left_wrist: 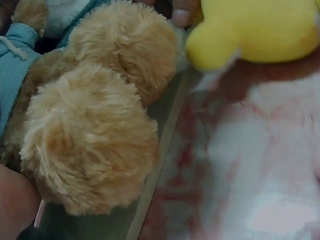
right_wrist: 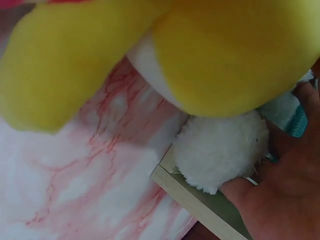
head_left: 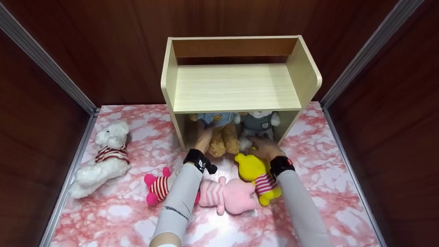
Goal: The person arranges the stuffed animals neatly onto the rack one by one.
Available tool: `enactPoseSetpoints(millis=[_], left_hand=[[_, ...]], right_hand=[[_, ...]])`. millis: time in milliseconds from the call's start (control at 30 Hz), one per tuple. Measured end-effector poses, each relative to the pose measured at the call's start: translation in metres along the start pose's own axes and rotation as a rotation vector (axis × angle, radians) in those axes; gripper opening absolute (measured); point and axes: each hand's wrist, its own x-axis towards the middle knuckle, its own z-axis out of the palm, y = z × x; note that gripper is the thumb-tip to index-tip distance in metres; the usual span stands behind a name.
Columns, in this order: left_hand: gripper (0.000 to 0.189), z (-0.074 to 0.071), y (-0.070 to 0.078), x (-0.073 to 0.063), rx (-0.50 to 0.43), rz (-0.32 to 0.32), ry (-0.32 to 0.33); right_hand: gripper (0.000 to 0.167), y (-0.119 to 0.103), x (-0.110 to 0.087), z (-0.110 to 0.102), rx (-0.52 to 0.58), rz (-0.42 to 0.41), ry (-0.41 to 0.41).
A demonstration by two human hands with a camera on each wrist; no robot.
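Observation:
Inside the shelf's lower compartment sits a brown teddy bear (head_left: 224,137) in a light blue shirt, its furry feet sticking out at the front. My left hand (head_left: 204,135) touches the side of its shirt with extended fingers. To its right is a white plush toy (head_left: 258,124) in a grey-green top, its head hidden by the shelf board. My right hand (head_left: 265,146) is on its lower body, thumb and fingers either side of a white paw (right_wrist: 220,150). Just below the right wrist a yellow plush toy (head_left: 252,167) with a striped middle lies on the floor.
The pale wooden shelf (head_left: 236,87) has one board above the toys. On the pink marbled floor (head_left: 137,223) lie a pink plush toy (head_left: 236,196), a red-striped plush toy (head_left: 159,188) partly behind my left forearm, and a white plush dog (head_left: 111,154) at left. Dark wall panels surround the floor.

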Motion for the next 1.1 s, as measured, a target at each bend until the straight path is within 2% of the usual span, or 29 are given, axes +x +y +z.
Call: enactPoseSetpoints(millis=[67,167,267,400,467,500,567,667,733,800,933,1000,1100], left_hand=[[0.082,0.004,-0.002,0.0,0.007,0.001,-0.008],[0.08,0.012,-0.004,0.0,0.068,0.017,-0.007],[0.069,0.022,-0.007,0.002,0.091,0.095,0.028],[0.07,0.035,-0.013,0.011,-0.03,0.225,0.13],[0.075,0.04,-0.015,0.014,-0.088,0.255,0.183],[0.075,0.042,-0.015,0.015,-0.079,0.256,0.211],[0.071,0.045,-0.015,0.015,0.0,0.238,0.258],[0.057,0.045,-0.014,0.012,0.252,0.23,0.304],[0.047,0.044,-0.014,0.008,0.406,0.222,0.308],[0.042,0.041,-0.015,0.005,0.521,0.206,0.291],[0.045,0.037,-0.018,0.0,0.62,0.138,0.223],[0.048,0.035,-0.02,0.0,0.628,0.116,0.189],[0.052,0.032,-0.022,0.002,0.636,0.118,0.155]], right_hand=[[0.062,0.002,-0.002,0.002,0.011,0.004,-0.001],[0.062,0.004,-0.005,0.003,0.02,0.019,-0.004],[0.063,0.006,-0.006,0.003,0.026,0.035,-0.008],[0.064,0.006,-0.006,0.002,0.026,0.041,-0.014],[0.064,0.004,-0.004,0.002,0.026,0.046,-0.022],[0.064,0.004,-0.004,0.002,0.026,0.046,-0.024],[0.065,0.002,-0.002,0.002,0.031,0.051,-0.033],[0.066,-0.001,-0.001,0.002,0.026,0.049,-0.039],[0.067,-0.003,0.0,0.002,0.02,0.055,-0.04],[0.067,-0.005,0.001,0.002,0.022,0.057,-0.037],[0.065,-0.006,0.002,0.003,0.041,0.043,-0.022],[0.064,-0.005,0.002,0.003,0.051,0.033,-0.011],[0.062,-0.003,0.002,0.003,0.06,0.028,0.006]])
